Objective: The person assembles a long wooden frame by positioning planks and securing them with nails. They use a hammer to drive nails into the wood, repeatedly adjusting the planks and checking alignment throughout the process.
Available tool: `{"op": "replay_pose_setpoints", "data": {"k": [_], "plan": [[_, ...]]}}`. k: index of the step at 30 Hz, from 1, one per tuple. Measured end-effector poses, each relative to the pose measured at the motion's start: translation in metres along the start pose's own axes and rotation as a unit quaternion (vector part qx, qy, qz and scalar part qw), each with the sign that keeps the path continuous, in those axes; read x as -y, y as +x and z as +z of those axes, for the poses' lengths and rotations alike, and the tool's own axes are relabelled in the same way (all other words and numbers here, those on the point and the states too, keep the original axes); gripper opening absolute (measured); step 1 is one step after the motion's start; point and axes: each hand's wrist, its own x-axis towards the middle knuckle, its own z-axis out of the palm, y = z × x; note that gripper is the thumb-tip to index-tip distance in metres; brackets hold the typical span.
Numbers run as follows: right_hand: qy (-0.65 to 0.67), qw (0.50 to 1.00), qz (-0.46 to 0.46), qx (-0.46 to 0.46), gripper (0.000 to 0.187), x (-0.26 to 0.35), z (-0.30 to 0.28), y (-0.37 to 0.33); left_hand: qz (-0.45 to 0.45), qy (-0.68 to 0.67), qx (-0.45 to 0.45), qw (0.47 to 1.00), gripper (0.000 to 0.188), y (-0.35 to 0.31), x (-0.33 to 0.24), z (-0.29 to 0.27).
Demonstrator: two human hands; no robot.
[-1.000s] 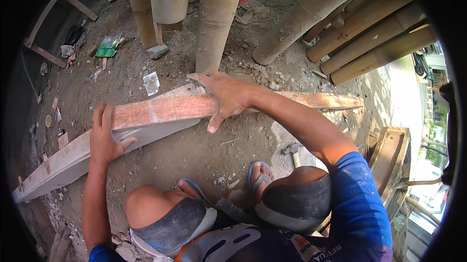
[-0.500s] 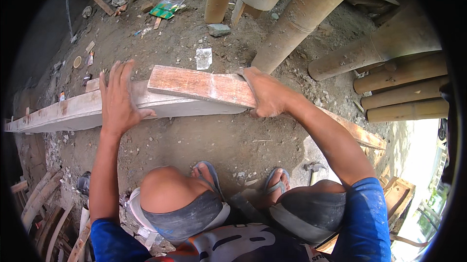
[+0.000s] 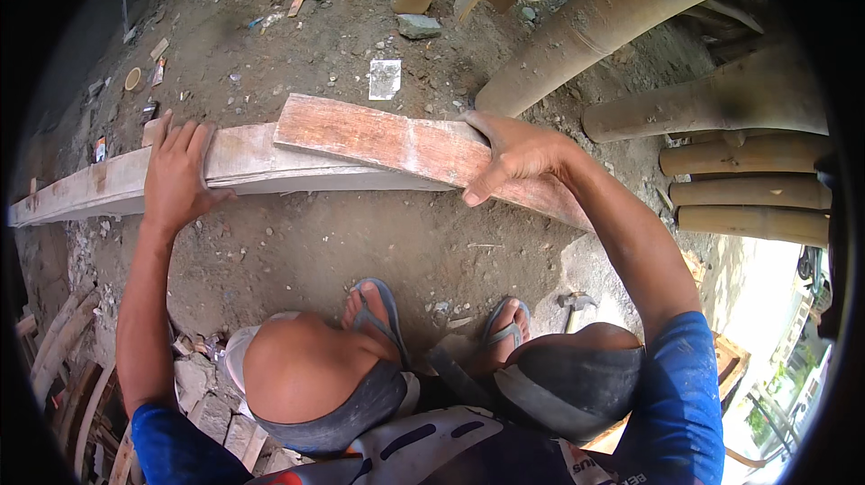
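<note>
While the left hand (image 3: 178, 181) grips the pale beam (image 3: 245, 150), the right hand (image 3: 521, 152), nearer, clamps the red plank (image 3: 378, 136), which runs from ten to four o'clock.

Blue sleeves (image 3: 678, 386); dusty dark shorts (image 3: 581, 381), pale trim (image 3: 532, 401); grey flip-flops (image 3: 393, 321).

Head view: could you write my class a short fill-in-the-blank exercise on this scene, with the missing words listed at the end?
1. The reddish board, overlapping the pale beam in this view, is held in the ____ hand.
2. Both sleeves are coloured ____.
3. The tool beside the right sandal is a ____.
Missing words: right; blue; hammer.
</note>
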Motion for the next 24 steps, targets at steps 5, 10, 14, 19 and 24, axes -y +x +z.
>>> {"op": "replay_pose_setpoints", "data": {"k": [5, 10, 14, 19, 24], "plan": [[-0.047, 0.999, 0.000, -0.022, 0.119, 0.005, 0.017, -0.017, 0.006, 0.008, 0.007, 1.000, 0.096, -0.016, 0.000, -0.001], [-0.124, 0.991, -0.028, 0.035, 0.120, -0.002, 0.067, -0.038, 0.028, -0.017, -0.001, 0.999, 0.090, -0.077, -0.008, -0.003], [-0.126, 0.989, -0.057, 0.048, 0.100, -0.013, 0.092, -0.048, 0.022, -0.054, 0.027, 0.998, 0.094, -0.104, -0.012, 0.000], [-0.141, 0.987, -0.069, 0.035, 0.096, -0.008, 0.099, -0.052, 0.045, -0.032, -0.009, 0.998, 0.085, -0.118, -0.020, 0.000], [-0.212, 0.972, -0.102, -0.020, 0.101, -0.002, 0.103, -0.060, 0.053, -0.022, -0.046, 0.997, 0.078, -0.119, -0.023, 0.001]]}}
